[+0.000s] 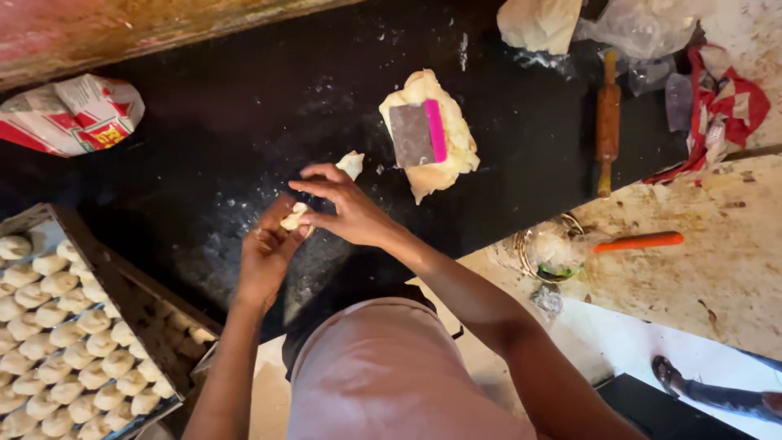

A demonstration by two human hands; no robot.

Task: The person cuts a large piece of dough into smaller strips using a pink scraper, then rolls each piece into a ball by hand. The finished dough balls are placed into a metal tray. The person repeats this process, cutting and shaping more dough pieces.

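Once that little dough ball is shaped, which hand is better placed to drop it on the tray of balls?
Probably the left hand. It cradles the dough piece from beneath and lies nearer the tray at lower left. The right hand pinches from above, on the far side.

Single head view, looking steeply down from above onto black counter [244, 106], close over both hands at centre. Tray [122, 285] cut by lower left edge, floor [717, 261] at right, own torso filling bottom middle. No second view.

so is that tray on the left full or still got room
Nearly full: rows of dough balls cover the tray; its lower-left part runs out of frame.
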